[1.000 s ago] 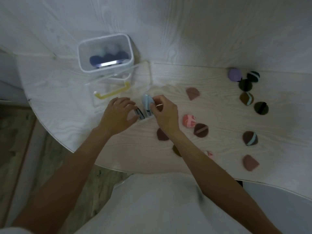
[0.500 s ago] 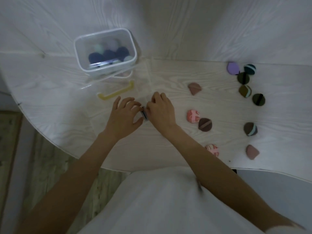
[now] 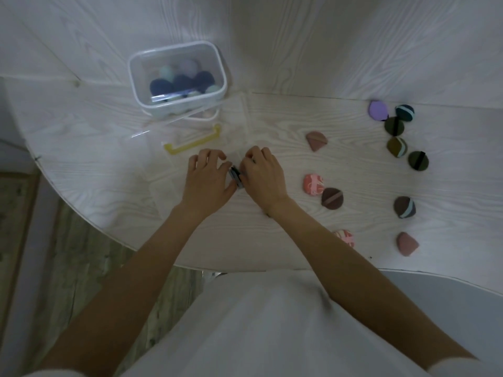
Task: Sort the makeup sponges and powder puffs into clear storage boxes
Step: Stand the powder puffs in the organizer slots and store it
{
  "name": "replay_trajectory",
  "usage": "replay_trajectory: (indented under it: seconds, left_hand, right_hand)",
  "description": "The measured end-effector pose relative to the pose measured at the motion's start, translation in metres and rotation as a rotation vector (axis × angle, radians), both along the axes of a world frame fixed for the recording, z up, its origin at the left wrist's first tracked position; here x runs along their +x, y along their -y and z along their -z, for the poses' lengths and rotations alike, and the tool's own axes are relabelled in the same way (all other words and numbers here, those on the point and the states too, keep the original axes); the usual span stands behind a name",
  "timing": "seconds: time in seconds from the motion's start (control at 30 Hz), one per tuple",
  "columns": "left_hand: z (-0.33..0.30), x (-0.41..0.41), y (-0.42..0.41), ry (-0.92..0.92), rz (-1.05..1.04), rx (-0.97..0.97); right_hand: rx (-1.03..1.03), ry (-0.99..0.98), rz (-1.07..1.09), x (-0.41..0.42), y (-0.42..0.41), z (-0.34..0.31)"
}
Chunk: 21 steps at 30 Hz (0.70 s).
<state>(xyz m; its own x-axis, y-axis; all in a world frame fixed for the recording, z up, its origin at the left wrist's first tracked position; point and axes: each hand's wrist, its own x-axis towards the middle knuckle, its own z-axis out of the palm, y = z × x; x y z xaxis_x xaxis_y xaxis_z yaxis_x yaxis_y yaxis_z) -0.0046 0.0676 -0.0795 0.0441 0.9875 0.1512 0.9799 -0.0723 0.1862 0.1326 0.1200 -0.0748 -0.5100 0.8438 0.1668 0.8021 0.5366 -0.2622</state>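
Head view: I see my left hand (image 3: 208, 183) and right hand (image 3: 262, 176) pinching dark flat powder puffs (image 3: 235, 176) together on the white woodgrain table (image 3: 353, 170); beyond, the clear lidded storage box (image 3: 178, 78) holds round sponges.

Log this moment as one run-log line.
left hand: on puffs | right hand: on puffs | white-rimmed box: holds sponges | loose puffs: table, right
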Motion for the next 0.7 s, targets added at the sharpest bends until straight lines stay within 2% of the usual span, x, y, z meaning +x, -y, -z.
replay_trajectory:
  seconds: [0.17, 0.37, 0.47, 0.6, 0.7]
  left_hand:
    - [0.001, 0.004, -0.001, 0.037, -0.049, -0.030]
    - [0.003, 0.012, 0.004, 0.142, -0.123, -0.062]
    - [0.002, 0.012, 0.005, 0.188, -0.108, -0.070]
    - [-0.014, 0.020, 0.006, 0.395, -0.109, 0.059]
    - [-0.037, 0.044, -0.002, 0.521, -0.044, 0.117]
  right_hand:
    - [-0.013, -0.056, 0.154, 0.000, 0.008, -0.001]
    - [-0.039, -0.022, 0.011, 0.005, 0.010, -0.003]
    - [-0.117, -0.096, -0.018, 0.011, 0.009, -0.001]
    - [-0.246, -0.237, -0.035, 0.035, 0.011, -0.014]
    - [-0.256, -0.294, 0.031, 0.077, 0.008, -0.027]
